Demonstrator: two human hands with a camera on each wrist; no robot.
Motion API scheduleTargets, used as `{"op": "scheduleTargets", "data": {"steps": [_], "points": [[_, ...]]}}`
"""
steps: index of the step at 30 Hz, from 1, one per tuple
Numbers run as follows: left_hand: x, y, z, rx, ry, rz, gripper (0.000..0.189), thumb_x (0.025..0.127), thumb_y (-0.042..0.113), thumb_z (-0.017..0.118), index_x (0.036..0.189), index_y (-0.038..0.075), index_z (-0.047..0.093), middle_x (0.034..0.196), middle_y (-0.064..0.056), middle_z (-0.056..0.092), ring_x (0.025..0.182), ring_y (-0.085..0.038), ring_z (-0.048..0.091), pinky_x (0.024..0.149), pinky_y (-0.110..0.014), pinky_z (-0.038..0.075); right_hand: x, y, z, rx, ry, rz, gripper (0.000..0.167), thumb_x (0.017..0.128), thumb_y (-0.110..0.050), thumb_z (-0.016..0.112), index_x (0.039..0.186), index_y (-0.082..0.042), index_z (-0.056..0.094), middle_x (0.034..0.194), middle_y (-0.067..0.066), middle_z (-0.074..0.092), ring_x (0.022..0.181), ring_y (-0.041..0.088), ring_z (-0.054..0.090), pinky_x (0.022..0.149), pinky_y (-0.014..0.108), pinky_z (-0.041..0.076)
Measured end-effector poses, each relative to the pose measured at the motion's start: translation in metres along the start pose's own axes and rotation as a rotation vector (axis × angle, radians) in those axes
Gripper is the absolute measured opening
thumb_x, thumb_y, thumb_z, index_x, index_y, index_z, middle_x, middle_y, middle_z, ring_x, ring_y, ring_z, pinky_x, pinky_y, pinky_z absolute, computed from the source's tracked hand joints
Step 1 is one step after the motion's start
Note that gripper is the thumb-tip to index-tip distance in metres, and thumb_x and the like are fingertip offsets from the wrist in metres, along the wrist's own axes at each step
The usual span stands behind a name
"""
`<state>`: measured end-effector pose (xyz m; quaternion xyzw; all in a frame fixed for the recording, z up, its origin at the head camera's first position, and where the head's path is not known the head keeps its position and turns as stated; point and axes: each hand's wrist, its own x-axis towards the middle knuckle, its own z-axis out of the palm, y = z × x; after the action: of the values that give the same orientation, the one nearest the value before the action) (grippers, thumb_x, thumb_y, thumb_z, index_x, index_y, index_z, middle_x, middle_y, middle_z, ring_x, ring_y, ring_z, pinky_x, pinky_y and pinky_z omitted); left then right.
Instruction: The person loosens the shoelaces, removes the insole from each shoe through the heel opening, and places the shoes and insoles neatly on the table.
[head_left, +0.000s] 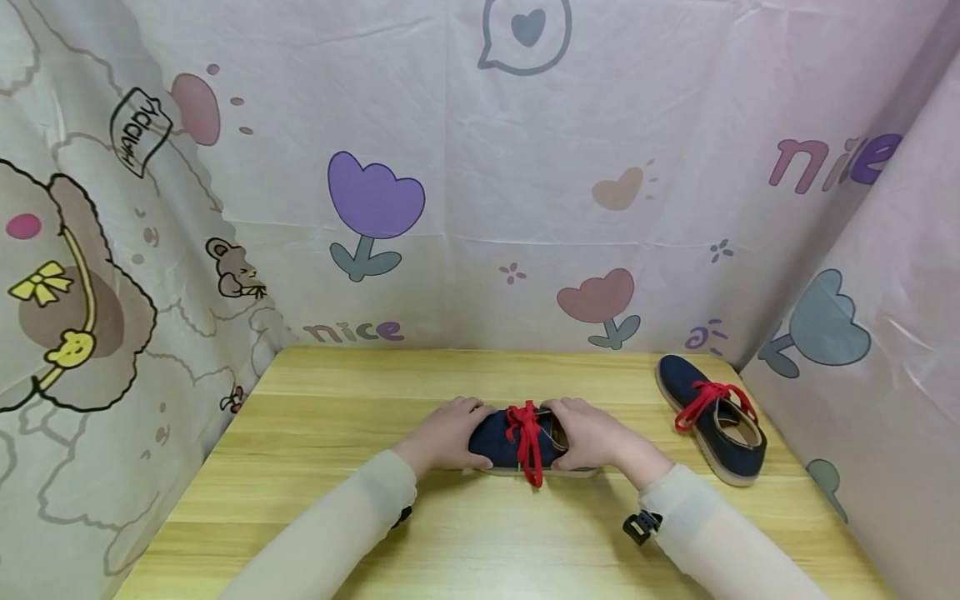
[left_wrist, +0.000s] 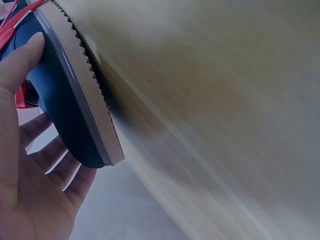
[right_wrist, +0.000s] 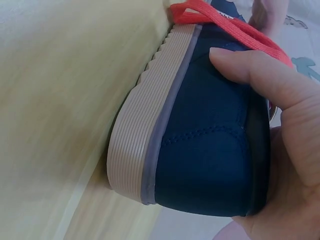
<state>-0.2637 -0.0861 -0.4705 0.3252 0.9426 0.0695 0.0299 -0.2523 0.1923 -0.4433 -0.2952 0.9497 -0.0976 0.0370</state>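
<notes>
A navy blue shoe with red laces tied in a bow lies sideways on the wooden table, toe to the left. My left hand holds its toe end, the thumb on the near side and the fingers spread round the far side. At the heel my right hand grips the shoe, thumb along the near side. The ridged tan sole faces down, right at the tabletop. In the head view my palms hide both ends of the shoe.
A matching navy shoe with red laces stands at the table's right edge, toe pointing to the back left. The wooden table meets a printed curtain behind and at both sides.
</notes>
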Motion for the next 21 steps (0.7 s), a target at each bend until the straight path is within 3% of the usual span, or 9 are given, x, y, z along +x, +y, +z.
{"op": "scheduleTargets", "data": {"steps": [8,13,21], "points": [[-0.006,-0.002,-0.001,-0.046,0.002,-0.018,0.087,0.082,0.063,0.073,0.151,0.019,0.044,0.146,-0.005,0.049,0.135,-0.027,0.045,0.113,-0.047,0.036,-0.006,0.005,-0.003,0.103,-0.015,0.023,0.099,0.067,-0.035,0.092,0.149,-0.006,0.043,0.134,0.012,0.056,0.122,0.031,0.053,0.098,0.047,0.048],[-0.006,-0.007,0.002,-0.084,0.002,-0.032,0.085,0.082,0.061,0.074,0.149,0.015,0.047,0.145,-0.005,0.05,0.134,-0.027,0.047,0.111,-0.044,0.039,-0.013,0.013,-0.004,0.174,-0.022,0.019,0.098,0.068,-0.03,0.093,0.149,-0.005,0.043,0.133,0.013,0.056,0.119,0.031,0.053,0.094,0.048,0.048],[-0.01,-0.011,0.0,-0.133,0.003,-0.043,0.084,0.082,0.059,0.075,0.147,0.014,0.049,0.145,-0.006,0.051,0.133,-0.027,0.048,0.11,-0.044,0.04,-0.012,0.014,-0.002,0.192,-0.022,0.013,0.096,0.07,-0.029,0.091,0.15,-0.007,0.042,0.137,0.014,0.054,0.123,0.034,0.051,0.097,0.05,0.046]]}}
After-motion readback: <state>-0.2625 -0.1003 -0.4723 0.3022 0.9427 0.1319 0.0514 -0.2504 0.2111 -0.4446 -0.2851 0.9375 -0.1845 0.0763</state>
